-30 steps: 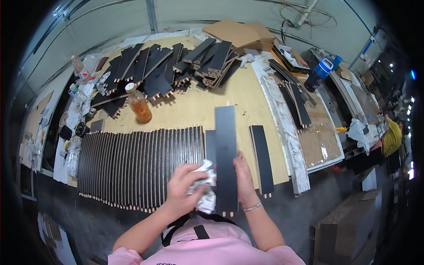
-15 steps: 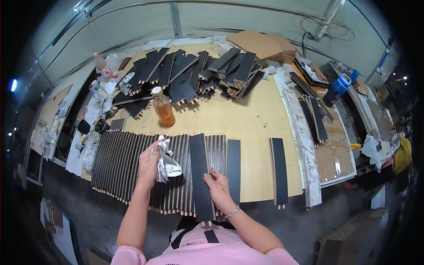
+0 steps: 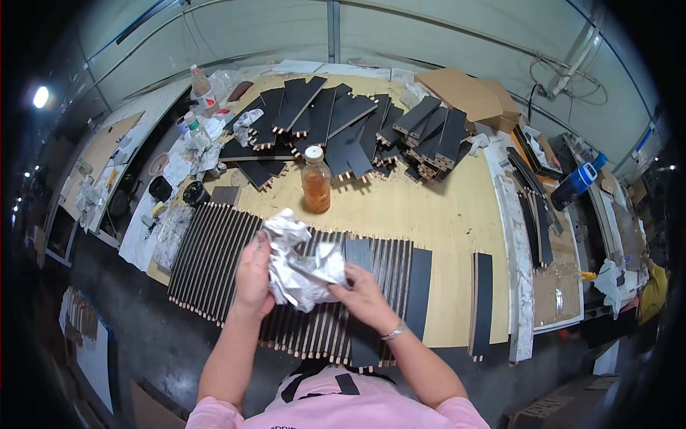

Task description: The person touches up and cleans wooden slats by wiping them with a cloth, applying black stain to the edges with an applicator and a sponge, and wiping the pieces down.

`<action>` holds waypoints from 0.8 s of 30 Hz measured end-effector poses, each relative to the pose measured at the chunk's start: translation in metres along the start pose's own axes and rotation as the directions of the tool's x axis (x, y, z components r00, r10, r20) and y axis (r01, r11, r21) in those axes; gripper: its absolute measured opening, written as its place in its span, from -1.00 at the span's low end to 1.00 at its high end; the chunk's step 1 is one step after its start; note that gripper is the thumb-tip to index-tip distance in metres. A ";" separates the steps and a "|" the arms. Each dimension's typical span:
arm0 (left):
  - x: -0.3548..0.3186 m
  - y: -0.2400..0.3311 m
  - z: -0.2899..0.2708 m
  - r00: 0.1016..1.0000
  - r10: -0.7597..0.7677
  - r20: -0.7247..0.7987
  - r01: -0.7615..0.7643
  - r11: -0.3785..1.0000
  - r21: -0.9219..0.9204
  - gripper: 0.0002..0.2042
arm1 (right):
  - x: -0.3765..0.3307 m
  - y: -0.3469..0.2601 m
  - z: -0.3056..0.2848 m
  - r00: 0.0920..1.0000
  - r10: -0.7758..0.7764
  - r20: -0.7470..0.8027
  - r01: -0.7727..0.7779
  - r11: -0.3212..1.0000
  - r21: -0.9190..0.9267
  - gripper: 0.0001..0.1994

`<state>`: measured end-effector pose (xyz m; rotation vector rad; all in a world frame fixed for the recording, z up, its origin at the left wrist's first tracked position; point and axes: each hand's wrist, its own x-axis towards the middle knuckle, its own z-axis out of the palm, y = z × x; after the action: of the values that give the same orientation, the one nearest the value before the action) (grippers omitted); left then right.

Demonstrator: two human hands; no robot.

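Note:
Between my two hands a crumpled white rag (image 3: 307, 275) is spread out above a row of slats. My left hand (image 3: 254, 277) is closed on its left side, and my right hand (image 3: 366, 294) pinches its right edge. Below them, dark slats on edge (image 3: 214, 261) lie packed side by side, with pale dowel pegs at their ends. One black board (image 3: 364, 347) lies flat across the row, partly hidden under my right hand and wrist. Beside the row's right end is another flat dark board (image 3: 419, 297).
Behind the row stands a bottle of orange-brown liquid (image 3: 316, 182). A loose pile of black boards (image 3: 350, 118) fills the table's back. A separate board (image 3: 481, 304) lies near the right edge. Plastic bottles (image 3: 203, 91) and black cups (image 3: 195, 193) stand at left, a blue bottle (image 3: 574, 187) at right.
My right hand has let go of the black board, now flat on the row, and taken hold of the rag. The rag has opened out between both hands. The view has shifted left.

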<state>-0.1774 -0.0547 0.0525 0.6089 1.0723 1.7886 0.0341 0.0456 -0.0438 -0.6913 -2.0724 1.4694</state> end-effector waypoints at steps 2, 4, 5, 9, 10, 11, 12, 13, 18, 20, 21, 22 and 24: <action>0.018 0.011 -0.045 0.988 0.109 -0.107 -0.107 0.994 0.023 -0.59 | 0.005 -0.017 -0.011 0.945 0.300 0.130 -0.319 0.755 0.573 -0.67; 0.033 0.019 -0.073 0.944 0.267 -0.192 -0.167 0.892 0.420 -0.63 | 0.009 -0.013 -0.021 0.955 0.286 0.079 -0.243 0.598 0.764 -0.62; 0.035 0.019 -0.080 0.863 0.491 -0.120 -0.242 0.611 0.754 -0.61 | 0.012 -0.014 -0.022 0.953 0.297 0.066 -0.237 0.591 0.771 -0.63; 0.020 0.021 -0.029 0.857 0.202 0.474 -0.516 0.331 0.790 -0.09 | 0.033 -0.043 -0.024 0.941 0.314 0.129 -0.306 0.622 0.720 -0.64; 0.023 0.017 -0.022 0.770 0.108 0.629 -0.638 0.142 0.757 0.00 | 0.041 -0.042 -0.024 0.941 0.310 0.133 -0.308 0.626 0.716 -0.64; 0.026 0.007 -0.018 0.784 0.057 0.618 -0.611 0.246 0.752 0.02 | 0.049 -0.040 -0.027 0.924 0.264 0.275 -0.381 0.615 0.690 -0.64; 0.028 0.000 -0.023 0.792 0.007 0.610 -0.576 0.338 0.744 0.03 | 0.058 -0.042 -0.028 0.887 0.206 0.414 -0.447 0.609 0.655 -0.63; 0.030 -0.008 -0.035 0.834 -0.178 0.522 -0.365 0.531 0.765 -0.01 | 0.066 -0.047 -0.026 0.895 0.178 0.409 -0.411 0.688 0.598 -0.67; 0.004 -0.009 -0.099 0.886 -0.408 0.218 0.232 0.800 0.553 -0.68 | 0.144 -0.030 -0.029 0.846 0.291 0.448 -0.445 0.847 0.291 -0.59; -0.015 0.006 -0.136 0.924 -0.356 0.137 0.263 0.855 0.446 -0.70 | 0.185 -0.019 -0.004 0.927 0.372 0.053 -0.371 0.882 0.291 -0.31; -0.020 0.016 -0.147 0.946 -0.317 0.073 0.278 0.904 0.325 -0.71 | 0.206 0.007 0.008 0.930 0.362 0.060 -0.363 0.887 0.287 -0.31; -0.014 0.029 -0.143 0.945 -0.313 0.091 0.270 0.908 0.322 -0.71 | 0.226 0.051 0.013 0.960 0.205 -0.191 -0.197 0.978 0.062 -0.15; -0.011 0.052 -0.141 0.947 0.057 0.317 -0.269 0.685 0.677 -0.71 | 0.264 0.112 0.020 0.923 -0.021 -0.383 -0.065 0.976 -0.210 0.01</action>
<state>-0.3052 -0.1311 0.0283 1.4286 1.5557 1.3143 -0.1625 0.2377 -0.1274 -1.0035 -1.9326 1.0202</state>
